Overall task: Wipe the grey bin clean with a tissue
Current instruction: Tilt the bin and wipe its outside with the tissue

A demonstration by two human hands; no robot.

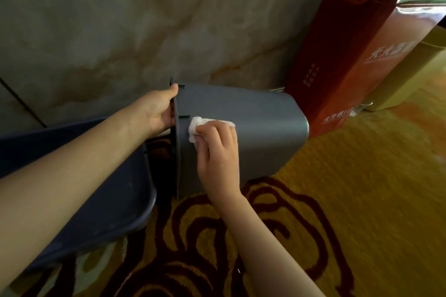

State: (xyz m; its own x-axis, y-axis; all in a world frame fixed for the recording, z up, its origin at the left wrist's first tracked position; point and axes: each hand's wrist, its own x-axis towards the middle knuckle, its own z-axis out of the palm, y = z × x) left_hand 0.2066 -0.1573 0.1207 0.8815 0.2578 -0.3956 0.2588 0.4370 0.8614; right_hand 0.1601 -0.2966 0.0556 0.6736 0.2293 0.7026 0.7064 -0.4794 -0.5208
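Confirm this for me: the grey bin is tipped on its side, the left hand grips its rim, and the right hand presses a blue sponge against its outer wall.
Not quite. The head view shows the right hand pressing a white tissue, not a blue sponge, against the outer wall of the grey bin. The rest holds: the bin lies tipped and the left hand grips its rim.

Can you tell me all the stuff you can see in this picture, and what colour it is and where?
grey bin: one, grey, on its side in the middle, over the carpet
tissue: one, white, pressed on the bin near its rim
dark bin: one, dark blue-grey, lower left
tall box: one, red-brown, upper right
carpet: one, yellow with dark red swirls, floor
wall: one, beige marbled, behind
left hand: one, gripping the bin's rim
right hand: one, holding the tissue
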